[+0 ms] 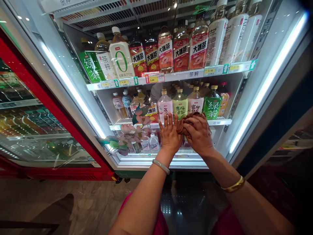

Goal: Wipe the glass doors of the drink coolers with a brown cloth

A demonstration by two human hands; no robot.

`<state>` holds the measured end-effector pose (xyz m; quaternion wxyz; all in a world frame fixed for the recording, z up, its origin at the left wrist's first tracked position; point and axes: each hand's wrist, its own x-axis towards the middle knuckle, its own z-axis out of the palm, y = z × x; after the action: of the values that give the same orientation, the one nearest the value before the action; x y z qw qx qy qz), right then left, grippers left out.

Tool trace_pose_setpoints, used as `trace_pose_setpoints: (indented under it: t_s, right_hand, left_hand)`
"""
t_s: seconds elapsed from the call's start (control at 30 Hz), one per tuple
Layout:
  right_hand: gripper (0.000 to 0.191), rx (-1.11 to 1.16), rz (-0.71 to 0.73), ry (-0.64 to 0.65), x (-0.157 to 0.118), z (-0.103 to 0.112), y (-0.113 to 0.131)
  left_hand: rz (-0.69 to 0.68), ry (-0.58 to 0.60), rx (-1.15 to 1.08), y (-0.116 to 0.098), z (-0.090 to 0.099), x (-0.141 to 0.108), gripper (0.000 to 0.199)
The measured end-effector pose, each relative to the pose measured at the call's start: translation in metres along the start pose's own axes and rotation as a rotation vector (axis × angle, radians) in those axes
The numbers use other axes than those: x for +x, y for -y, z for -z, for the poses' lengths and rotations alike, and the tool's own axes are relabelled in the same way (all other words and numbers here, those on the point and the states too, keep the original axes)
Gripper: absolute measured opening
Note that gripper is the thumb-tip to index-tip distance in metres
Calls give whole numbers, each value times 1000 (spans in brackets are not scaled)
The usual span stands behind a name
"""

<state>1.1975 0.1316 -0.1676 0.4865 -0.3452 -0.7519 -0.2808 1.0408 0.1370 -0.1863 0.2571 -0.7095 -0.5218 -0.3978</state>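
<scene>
My left hand (170, 137) lies flat with its fingers spread on what looks like the glass front of a drinks fridge. Just to its right, my right hand (200, 135) presses a bunched brown cloth (181, 126) against the same surface. Part of the cloth is hidden under the right fingers. Behind the hands, bottled drinks stand on the middle shelf, among them a yellow-green bottle (180, 103) and a pink one (165, 103). A flower decal (133, 133) sits left of my left hand.
The upper shelf (176, 77) carries a row of tea bottles above price tags. A red-framed fridge (80, 143) adjoins on the left. Lit strips (269, 81) run down the fridge's sides. Below lies the brown floor (97, 202).
</scene>
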Motion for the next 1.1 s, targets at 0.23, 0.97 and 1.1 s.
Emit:
trace_pose_setpoints:
  t_s: [0.23,0.97,1.1]
  right_hand:
    - [24,-82,-98,-111,-12,21,-43]
    - [37,-61,-298,-255,-2,21,-50]
    - [40,-21,-221,-150,3,17,-33]
  left_hand:
    - [46,-33,10,-10,-6,3,78]
    - [-31,-28,-20,-28,-17,-1,78]
    - [-114,36,-27,-32,-21,-6,73]
